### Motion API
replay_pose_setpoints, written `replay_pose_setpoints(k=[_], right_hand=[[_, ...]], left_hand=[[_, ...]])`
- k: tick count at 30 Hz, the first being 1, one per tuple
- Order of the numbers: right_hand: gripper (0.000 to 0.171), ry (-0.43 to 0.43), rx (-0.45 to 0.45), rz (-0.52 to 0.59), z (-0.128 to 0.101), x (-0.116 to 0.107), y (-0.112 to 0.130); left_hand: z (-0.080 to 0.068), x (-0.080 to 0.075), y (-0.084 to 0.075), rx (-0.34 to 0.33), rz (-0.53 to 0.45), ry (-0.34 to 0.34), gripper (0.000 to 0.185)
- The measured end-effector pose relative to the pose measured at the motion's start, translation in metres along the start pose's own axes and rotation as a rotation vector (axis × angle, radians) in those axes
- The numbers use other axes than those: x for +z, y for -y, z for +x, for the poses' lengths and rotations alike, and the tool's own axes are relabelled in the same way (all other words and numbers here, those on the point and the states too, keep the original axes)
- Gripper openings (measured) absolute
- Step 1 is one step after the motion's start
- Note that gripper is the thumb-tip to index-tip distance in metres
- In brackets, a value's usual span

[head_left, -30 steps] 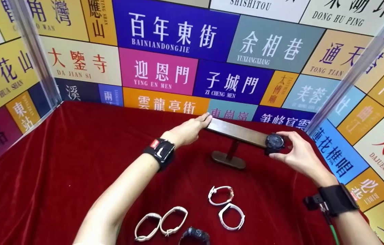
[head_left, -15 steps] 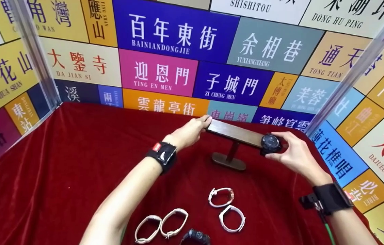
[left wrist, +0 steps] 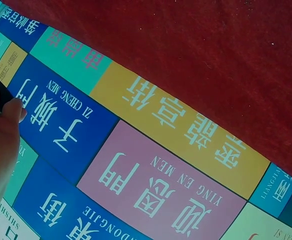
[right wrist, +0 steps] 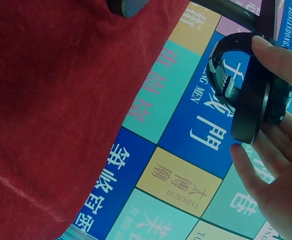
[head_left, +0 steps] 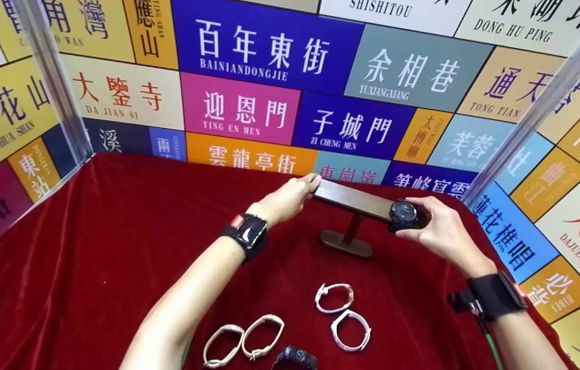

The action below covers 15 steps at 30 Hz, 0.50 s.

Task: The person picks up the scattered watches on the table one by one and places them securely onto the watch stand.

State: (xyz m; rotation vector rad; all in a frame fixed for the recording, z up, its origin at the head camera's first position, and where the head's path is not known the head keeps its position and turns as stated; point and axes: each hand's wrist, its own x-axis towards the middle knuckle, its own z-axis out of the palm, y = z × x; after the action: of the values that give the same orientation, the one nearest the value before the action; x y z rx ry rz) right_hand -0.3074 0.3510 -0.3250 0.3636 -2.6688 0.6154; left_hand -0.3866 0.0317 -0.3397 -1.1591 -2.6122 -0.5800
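Observation:
A dark T-shaped display stand (head_left: 354, 199) rests on its round base (head_left: 346, 243) at the back of the red cloth. My left hand (head_left: 310, 182) pinches the left end of its bar; in the left wrist view the left hand (left wrist: 1, 107) shows only fingertips on a dark edge. My right hand (head_left: 413, 220) grips a black watch (head_left: 404, 214) at the bar's right end. In the right wrist view the right hand (right wrist: 266, 115) has fingers above and thumb below the black watch (right wrist: 251, 85), whose closed strap loop faces the bar (right wrist: 226, 7).
Several white watch bands (head_left: 333, 296) (head_left: 350, 329) (head_left: 263, 335) and another black watch (head_left: 295, 358) lie on the red cloth (head_left: 89, 257) near me. Walls printed with coloured signs (head_left: 238, 108) close the back and both sides.
My right hand has carried the black watch a little to the left, onto the right end of the bar. The left hand has stayed on the other end.

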Motion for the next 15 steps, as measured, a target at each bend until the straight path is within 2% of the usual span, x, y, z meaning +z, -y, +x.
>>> replay_pose_setpoints(k=[5,15], right_hand=[[0.068,0.006,0.0,0.003,0.0023,0.0013,0.0026],[0.068,0.011,-0.067,0.004,0.0088,0.0066,0.0077]], left_hand=[[-0.0001,0.0001,0.001,-0.03,-0.021,0.012,0.064],[-0.0003,-0.0002,0.0007,-0.046,-0.085,0.013,0.064]])
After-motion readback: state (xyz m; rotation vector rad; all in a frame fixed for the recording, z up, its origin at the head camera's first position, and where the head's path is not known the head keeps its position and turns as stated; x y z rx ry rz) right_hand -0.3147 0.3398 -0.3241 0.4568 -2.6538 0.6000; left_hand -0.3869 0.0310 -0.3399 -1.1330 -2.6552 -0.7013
